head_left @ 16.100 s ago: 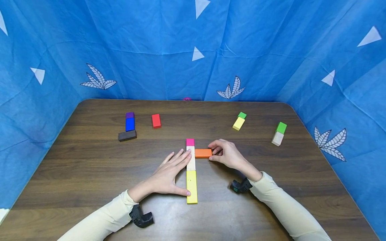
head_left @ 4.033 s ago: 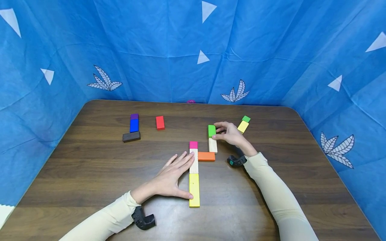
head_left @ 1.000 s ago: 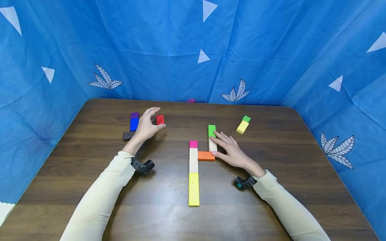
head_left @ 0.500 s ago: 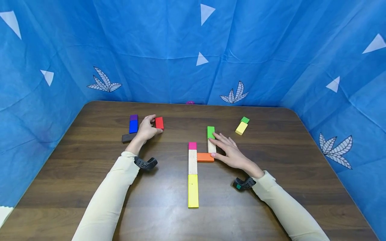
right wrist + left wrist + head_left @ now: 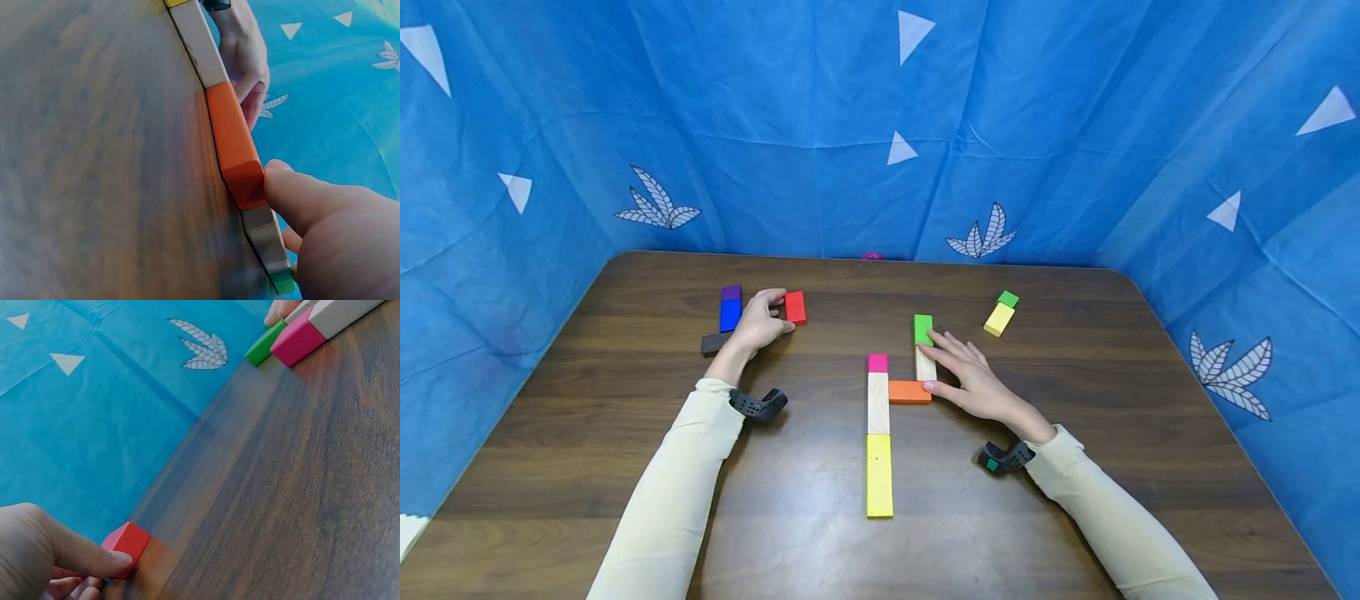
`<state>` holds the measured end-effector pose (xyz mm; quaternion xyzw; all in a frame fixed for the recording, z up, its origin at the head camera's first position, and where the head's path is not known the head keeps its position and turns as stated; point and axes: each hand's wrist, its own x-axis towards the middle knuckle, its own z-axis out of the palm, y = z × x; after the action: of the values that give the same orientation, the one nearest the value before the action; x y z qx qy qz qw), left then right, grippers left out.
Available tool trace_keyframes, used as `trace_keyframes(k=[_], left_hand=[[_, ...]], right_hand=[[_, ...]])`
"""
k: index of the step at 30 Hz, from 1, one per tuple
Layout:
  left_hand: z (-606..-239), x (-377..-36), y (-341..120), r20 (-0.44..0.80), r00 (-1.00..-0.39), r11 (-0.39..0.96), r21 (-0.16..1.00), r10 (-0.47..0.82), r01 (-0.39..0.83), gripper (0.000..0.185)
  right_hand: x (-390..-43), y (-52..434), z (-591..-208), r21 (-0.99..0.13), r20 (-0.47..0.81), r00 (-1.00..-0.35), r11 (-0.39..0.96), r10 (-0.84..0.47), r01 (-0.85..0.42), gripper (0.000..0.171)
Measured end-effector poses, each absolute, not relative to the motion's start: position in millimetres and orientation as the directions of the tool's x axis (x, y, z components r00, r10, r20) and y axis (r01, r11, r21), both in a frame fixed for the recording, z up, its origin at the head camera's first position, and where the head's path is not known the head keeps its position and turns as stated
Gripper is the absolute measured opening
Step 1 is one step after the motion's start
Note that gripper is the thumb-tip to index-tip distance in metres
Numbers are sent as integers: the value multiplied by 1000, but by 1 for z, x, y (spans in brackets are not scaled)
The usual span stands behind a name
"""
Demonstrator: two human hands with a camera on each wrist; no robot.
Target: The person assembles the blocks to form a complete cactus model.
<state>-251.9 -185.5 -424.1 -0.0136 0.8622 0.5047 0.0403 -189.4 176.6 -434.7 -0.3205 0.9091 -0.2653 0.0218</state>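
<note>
So far, you have a flat figure laid out mid-table: a long yellow wooden block, a long pale bare-wood block and a small pink cube run end to end in one line away from you. An orange rectangular block butts against the right side of that line. From its far right end a short bare-wood block and a green block go up as a second, shorter column.

Your right hand lies open and flat beside that second column. Its thumb tip touches the orange block's end, plainly so in the right wrist view, and a fingertip reaches the green block.

Your left hand is out at the far left, fingers curled about the small red rectangular block. In the left wrist view the thumb presses the red block's near face. It sits on the dark wooden table, not yet lifted, well apart from the figure.

By my reading, the figure is partly built. The red block is the piece in hand. Loose pieces remain: a purple, blue and dark brown cluster beside your left hand, and a yellow-and-green pair far right.
</note>
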Motion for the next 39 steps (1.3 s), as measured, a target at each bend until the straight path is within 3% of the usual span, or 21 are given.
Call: trace_keyframes(k=[16,26,39], left_hand=[[-424,-252,-187,-64,-998,401,913,-22,-67,69],[-417,-250,-162,-22,-998,334,943,67,1,68],[-416,-243,-116,-9,-980,370,927,197,66,63]], right_hand=[[-191,176,-436,-492,127,-793,656,-596,-572,60],[-192,177,-437,-497,138,-795,653,-591,-572,60],[-193,178,-439,-491,144,-783,643,-606,-588,60]])
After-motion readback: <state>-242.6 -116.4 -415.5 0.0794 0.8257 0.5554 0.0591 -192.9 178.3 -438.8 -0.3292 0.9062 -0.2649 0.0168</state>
